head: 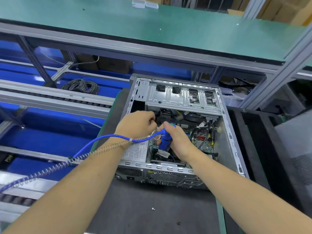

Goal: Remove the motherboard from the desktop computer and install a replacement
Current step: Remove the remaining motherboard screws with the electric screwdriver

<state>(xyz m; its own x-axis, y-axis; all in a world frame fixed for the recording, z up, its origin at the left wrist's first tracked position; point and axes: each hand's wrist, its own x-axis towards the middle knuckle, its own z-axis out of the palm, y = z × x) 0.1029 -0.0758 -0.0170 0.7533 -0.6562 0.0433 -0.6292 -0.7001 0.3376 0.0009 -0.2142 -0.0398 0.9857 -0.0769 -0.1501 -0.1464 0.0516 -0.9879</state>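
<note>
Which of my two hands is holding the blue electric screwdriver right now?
Your right hand grips the blue electric screwdriver upright over the motherboard. Your left hand is beside it, fingers curled inside the computer case, not on the tool.

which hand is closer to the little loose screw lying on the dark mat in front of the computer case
Right. The right hand grips the blue screwdriver inside the case, above the screw. The left hand is farther back and to the left.
</note>
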